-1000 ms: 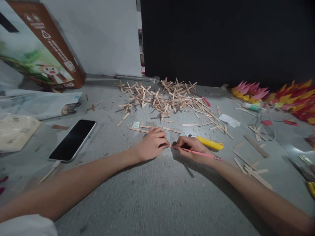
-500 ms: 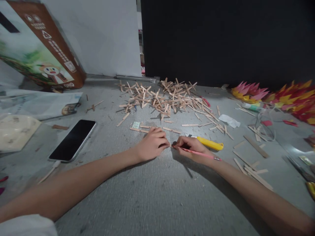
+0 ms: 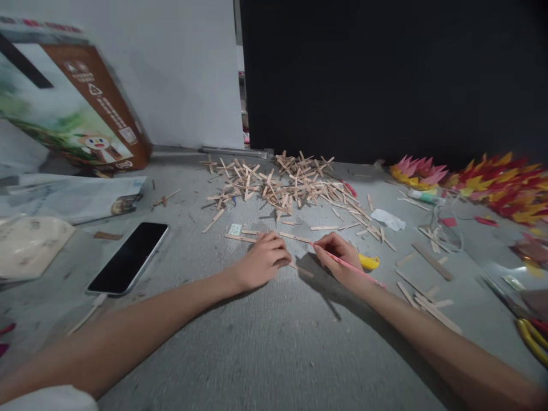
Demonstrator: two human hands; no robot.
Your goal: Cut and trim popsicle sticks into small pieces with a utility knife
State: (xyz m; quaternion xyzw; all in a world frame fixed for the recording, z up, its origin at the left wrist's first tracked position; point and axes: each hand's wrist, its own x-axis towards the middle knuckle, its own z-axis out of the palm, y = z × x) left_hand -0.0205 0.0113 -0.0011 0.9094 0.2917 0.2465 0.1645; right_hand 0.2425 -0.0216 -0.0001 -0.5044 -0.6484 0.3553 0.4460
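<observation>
In front of the tangled heap of crossed, pale wooden sticks (image 3: 270,185), the left hand (image 3: 264,261) lies curled over one end of a narrow, flat wooden stick (image 3: 303,271); whether it pinches or merely presses, I cannot tell. Front-right of the heap, the right hand (image 3: 341,260) grips a slim pink writing tool (image 3: 350,266), its tip beside the end of a pale, flat strip with a dark mark (image 3: 293,237), which lies just before the heap. A yellow plastic handle (image 3: 369,262) also lies front-right of the heap, partly behind the right hand.

Wooden sticks (image 3: 302,270) look matt, the pencil (image 3: 351,266) perhaps smooth.
</observation>
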